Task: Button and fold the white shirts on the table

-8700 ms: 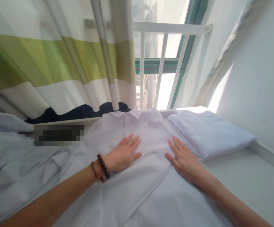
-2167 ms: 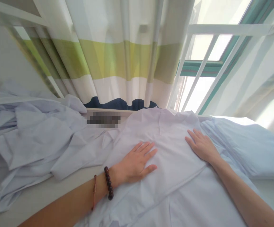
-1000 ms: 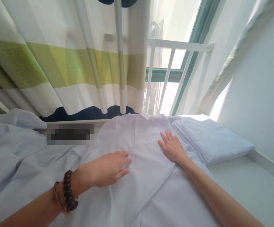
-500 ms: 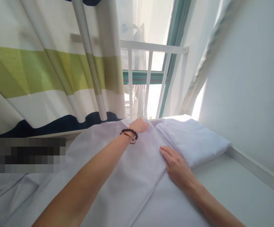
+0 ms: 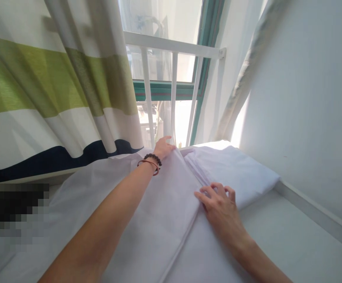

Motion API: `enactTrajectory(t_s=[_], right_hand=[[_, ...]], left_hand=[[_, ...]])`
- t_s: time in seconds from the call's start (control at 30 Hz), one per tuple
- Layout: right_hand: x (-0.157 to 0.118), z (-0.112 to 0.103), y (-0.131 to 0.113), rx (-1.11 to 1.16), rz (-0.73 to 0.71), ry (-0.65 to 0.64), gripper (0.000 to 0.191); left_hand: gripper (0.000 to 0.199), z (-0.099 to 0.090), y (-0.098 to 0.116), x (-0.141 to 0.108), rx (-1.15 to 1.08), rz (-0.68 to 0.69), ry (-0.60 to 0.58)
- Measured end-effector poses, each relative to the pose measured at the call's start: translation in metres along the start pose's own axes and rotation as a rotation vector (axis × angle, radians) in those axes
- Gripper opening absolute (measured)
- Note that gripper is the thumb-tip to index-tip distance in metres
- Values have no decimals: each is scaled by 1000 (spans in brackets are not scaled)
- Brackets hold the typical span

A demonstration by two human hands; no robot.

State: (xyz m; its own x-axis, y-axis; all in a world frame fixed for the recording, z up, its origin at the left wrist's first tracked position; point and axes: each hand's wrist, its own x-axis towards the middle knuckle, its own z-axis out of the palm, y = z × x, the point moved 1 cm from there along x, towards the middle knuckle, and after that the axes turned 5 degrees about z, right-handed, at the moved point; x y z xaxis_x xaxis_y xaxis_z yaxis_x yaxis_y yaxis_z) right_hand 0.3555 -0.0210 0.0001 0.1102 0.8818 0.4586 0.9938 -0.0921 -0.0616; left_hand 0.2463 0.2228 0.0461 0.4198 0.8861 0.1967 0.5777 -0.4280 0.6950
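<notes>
Left hand (image 5: 164, 149) at far edge of white shirt (image 5: 159, 216); right hand (image 5: 220, 204), fingers curled, at shirt's right side. Folded white cloth (image 5: 235, 167) just beyond right hand. Striped curtain (image 5: 47, 94) hangs left of left hand, white railing (image 5: 174, 46) beyond it.

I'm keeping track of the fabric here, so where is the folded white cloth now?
In the head view, the folded white cloth lies right of centre, just beyond the right hand, between the spread white garment and the wall.

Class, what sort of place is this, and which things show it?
Probably a bedroom or dormitory: striped curtain, white railing before a green-framed window, and white cloth spread out.
</notes>
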Motion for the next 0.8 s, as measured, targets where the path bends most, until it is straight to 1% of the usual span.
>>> enactTrajectory(t_s=[0.1,0.2,0.3,0.37,0.43,0.53,0.6,0.63,0.73,0.8], right_hand=[[2,1,1,14,16,17,33],[2,2,0,13,10,-17,33],[0,3,-2,-13,0,-72,30],[0,2,-3,-27,-4,-83,29],[-1,2,-5,-10,-23,-56,30],[-4,1,-9,75,-150,-10,37],[-6,4,-12,127,-221,-44,40],[-8,6,-13,135,-223,-80,41],[-11,14,-13,100,-161,-210,50],[-12,17,-13,74,-118,-273,54]], left_hand=[[34,-5,-6,4,-4,47,46],[41,-3,-13,7,30,96,85],[32,5,-18,7,91,160,111],[28,10,-20,4,144,215,131],[27,12,-18,-3,208,281,158],[28,13,-11,-20,324,383,189],[29,18,-7,-34,406,448,171],[29,22,-6,-42,445,479,146],[31,36,-9,-60,548,553,49],[39,43,-13,-68,599,572,3]])
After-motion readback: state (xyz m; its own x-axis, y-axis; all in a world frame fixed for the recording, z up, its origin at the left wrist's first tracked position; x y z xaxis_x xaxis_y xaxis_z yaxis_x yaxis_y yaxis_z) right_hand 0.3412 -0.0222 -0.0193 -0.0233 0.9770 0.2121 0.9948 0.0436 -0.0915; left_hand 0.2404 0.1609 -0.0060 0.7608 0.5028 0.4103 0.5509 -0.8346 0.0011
